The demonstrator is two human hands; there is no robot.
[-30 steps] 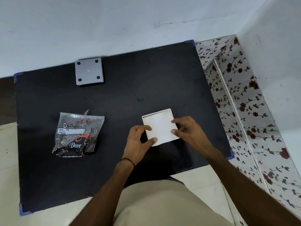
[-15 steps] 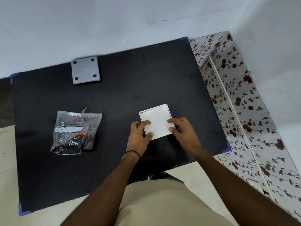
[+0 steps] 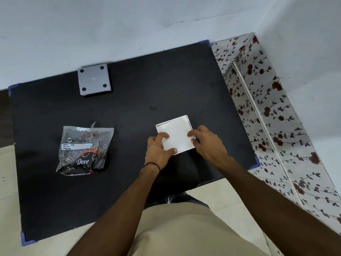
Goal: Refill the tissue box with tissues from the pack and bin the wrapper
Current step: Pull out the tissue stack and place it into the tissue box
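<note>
A white square tissue box filled with white tissues sits on the black table, right of centre. My left hand presses on its near left corner, thumb and fingers on the white surface. My right hand rests at the box's right side with fingers on the tissue stack. A clear plastic wrapper printed "Dove" lies flat and apparently emptied at the table's left. A grey square lid with four black feet lies at the back edge.
The table stands against a pale wall, with blue tape on its corners. Floral tiles run along the right side. Cream floor shows in front and at the left.
Both hands have shifted slightly further onto the tissue stack, pressing it down into the box. The view has drifted a little; wrapper and lid stay put.
</note>
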